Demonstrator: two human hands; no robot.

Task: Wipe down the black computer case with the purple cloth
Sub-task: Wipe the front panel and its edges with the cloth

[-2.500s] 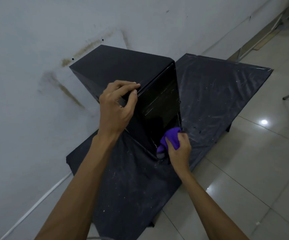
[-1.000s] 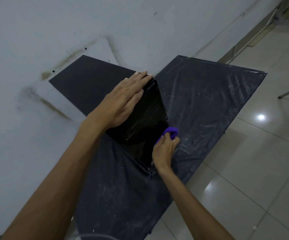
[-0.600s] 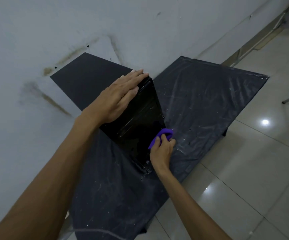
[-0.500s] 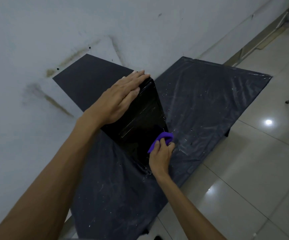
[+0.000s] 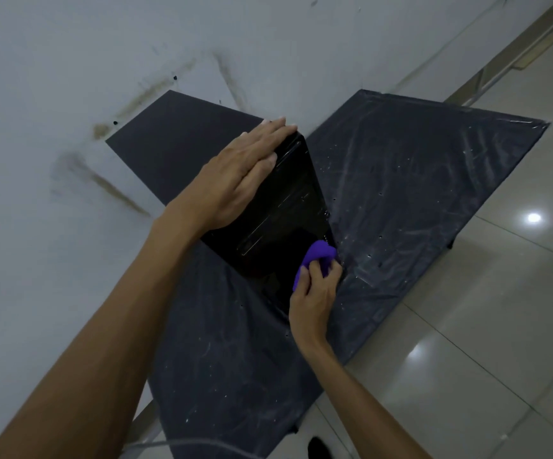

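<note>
Left hand [image 5: 235, 180] flat on black computer case [image 5: 278, 233], right hand [image 5: 315, 299] pressing purple cloth [image 5: 318, 255] against its glossy side

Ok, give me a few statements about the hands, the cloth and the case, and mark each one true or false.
1. The right hand grips the purple cloth. True.
2. The left hand lies flat on the computer case, fingers straight. True.
3. The purple cloth sits at the case's top edge, under the left hand. False: it is low on the glossy panel, near its right edge.
4. The computer case stands on a bare white tabletop. False: it stands on a dark sheet flecked with pale specks.
</note>
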